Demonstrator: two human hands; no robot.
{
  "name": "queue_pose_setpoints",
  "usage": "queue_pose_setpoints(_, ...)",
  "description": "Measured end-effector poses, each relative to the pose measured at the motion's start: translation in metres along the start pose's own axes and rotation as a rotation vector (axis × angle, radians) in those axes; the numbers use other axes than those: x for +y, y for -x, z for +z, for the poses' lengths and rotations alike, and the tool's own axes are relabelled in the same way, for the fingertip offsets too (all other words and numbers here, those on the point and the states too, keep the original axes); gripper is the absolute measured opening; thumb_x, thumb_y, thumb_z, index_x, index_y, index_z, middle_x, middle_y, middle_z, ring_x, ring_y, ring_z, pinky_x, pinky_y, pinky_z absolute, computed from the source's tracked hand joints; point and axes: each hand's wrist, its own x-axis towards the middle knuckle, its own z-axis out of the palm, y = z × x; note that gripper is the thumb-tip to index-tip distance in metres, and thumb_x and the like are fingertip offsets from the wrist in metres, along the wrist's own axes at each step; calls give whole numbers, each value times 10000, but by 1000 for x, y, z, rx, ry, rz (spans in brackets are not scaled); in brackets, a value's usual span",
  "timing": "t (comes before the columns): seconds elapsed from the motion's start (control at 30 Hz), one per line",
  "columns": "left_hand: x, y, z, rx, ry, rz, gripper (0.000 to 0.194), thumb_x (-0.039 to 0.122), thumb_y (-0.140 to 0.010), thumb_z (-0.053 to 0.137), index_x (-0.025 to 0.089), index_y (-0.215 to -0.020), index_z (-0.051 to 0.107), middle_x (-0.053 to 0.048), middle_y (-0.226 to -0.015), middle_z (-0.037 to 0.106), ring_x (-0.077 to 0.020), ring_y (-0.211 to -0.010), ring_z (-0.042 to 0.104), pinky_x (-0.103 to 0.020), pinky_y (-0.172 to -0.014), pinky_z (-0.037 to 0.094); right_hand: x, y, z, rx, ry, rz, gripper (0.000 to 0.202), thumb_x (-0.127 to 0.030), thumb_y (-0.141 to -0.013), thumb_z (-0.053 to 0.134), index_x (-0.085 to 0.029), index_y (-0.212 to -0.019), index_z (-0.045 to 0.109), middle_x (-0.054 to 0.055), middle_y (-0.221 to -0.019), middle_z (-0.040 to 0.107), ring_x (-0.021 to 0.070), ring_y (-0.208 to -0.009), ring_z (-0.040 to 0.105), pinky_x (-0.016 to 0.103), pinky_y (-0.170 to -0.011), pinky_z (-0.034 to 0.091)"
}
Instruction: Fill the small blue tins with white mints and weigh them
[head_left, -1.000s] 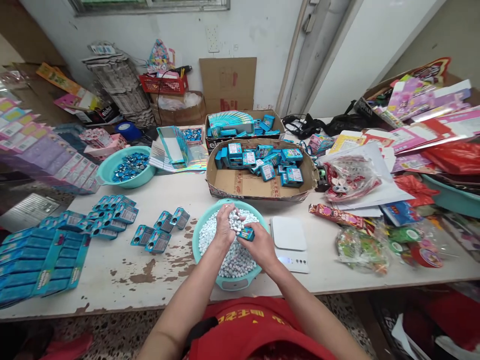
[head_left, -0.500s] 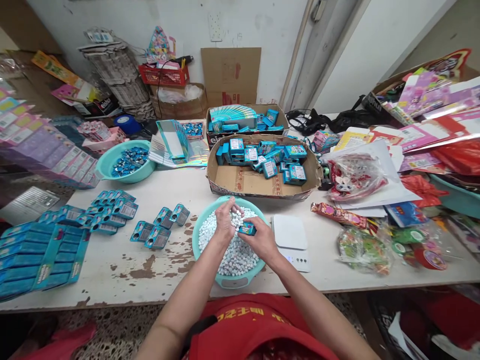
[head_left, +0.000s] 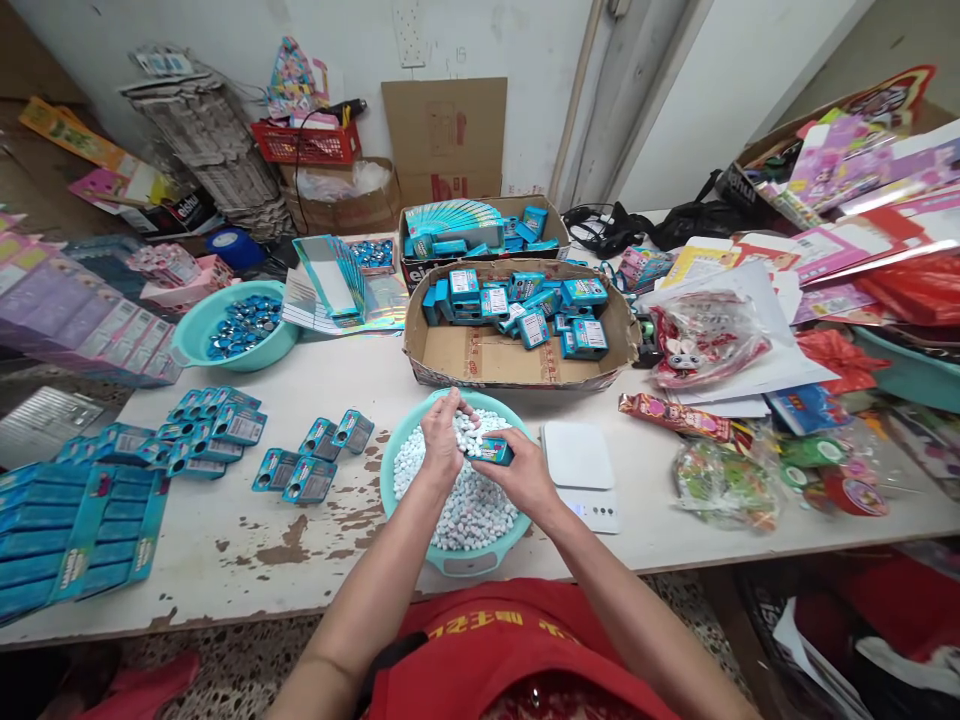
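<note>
A turquoise basin [head_left: 480, 562] full of small white candy pellets [head_left: 469, 515] stands in front of me. Above it my left hand [head_left: 442, 432] is cupped around a heap of the pellets, its fingers curled. My right hand [head_left: 525, 472] grips a small blue box [head_left: 495, 451], held on its side with one end against the pellets in my left palm. How full the box is I cannot see. Left of the basin stand several similar blue boxes [head_left: 310, 478] with round holes in their ends. To the right lies a white digital scale [head_left: 576, 458].
Behind the basin, a cardboard tray [head_left: 450, 352] holds several blue boxes. Another turquoise basin [head_left: 259, 352] with shiny blue pieces stands at the back left. Stacked blue display packs [head_left: 75, 540] fill the left front. Wrapped goods and a plastic bag [head_left: 724, 490] lie right of the scale.
The view has shifted slightly. The box in my right hand has turned a little and lies closer against the pellets in my left palm. Both hands remain over the basin.
</note>
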Motion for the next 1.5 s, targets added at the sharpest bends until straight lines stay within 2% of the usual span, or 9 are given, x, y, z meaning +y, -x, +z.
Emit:
queue_pose_setpoints(0.23,3,5,-1,-12,-7,-22,417,532,-663,697,154,-631,522,12,-553,534,-105,-453,526,-234,-455,403,-1,2,-1,-6,-19,7,313,-293,-631,748,-215,-920,656,35,-923,654,232,-889,616,351,-788,463)
queue_pose_setpoints(0.4,4,9,1,-31,-32,14,404,513,-671,696,148,-599,538,14,-506,518,-113,-458,529,-248,-491,425,-4,4,-1,25,-27,-17,290,-283,-644,739,-226,-916,656,28,-909,658,223,-870,622,347,-783,470)
queue_pose_setpoints(0.63,5,11,5,-23,-52,33,375,488,-676,697,144,-787,598,16,-530,569,-122,-467,549,-250,-516,423,-4,5,2,77,50,-46,284,-206,-653,722,-235,-928,654,32,-934,659,232,-905,596,367,-808,454)
queue_pose_setpoints(0.73,3,13,7,-41,-44,41,361,475,-687,690,148,-805,597,19,-525,573,-127,-488,563,-248,-533,422,-5,6,2,99,68,-27,271,-204,-652,719,-243,-913,658,27,-930,667,242,-927,581,385,-830,443)
queue_pose_setpoints(0.87,1,16,8,-24,-57,84,364,504,-725,641,148,-789,595,10,-513,578,-130,-497,569,-246,-540,418,-6,6,1,97,9,-4,271,-202,-649,732,-232,-908,657,28,-935,669,241,-929,585,382,-840,444)
queue_pose_setpoints(1.0,4,21,10,-26,-45,50,458,593,-752,566,141,-817,602,-11,-539,602,-147,-511,592,-260,-542,433,-10,8,-2,105,-42,-17,286,-210,-648,749,-230,-919,660,30,-920,668,233,-909,591,374,-830,447)
queue_pose_setpoints(1.17,4,20,11,-7,-60,89,469,603,-747,569,138,-804,597,-12,-570,604,-145,-510,605,-254,-527,441,-10,11,-2,99,-111,-5,291,-201,-635,754,-230,-907,657,23,-931,654,228,-920,592,371,-832,449)
queue_pose_setpoints(1.37,4,21,16,-59,-102,100,440,576,-757,571,141,-820,584,-10,-582,600,-134,-489,596,-236,-496,431,-7,8,2,109,-200,56,322,-220,-631,760,-204,-937,661,34,-932,644,227,-911,604,369,-831,456)
queue_pose_setpoints(1.5,9,19,17,-109,-107,96,411,562,-767,562,160,-853,573,13,-543,567,-118,-423,539,-235,-475,415,-6,8,-1,128,-256,70,313,-255,-631,760,-219,-928,667,25,-916,650,221,-905,611,370,-836,467)
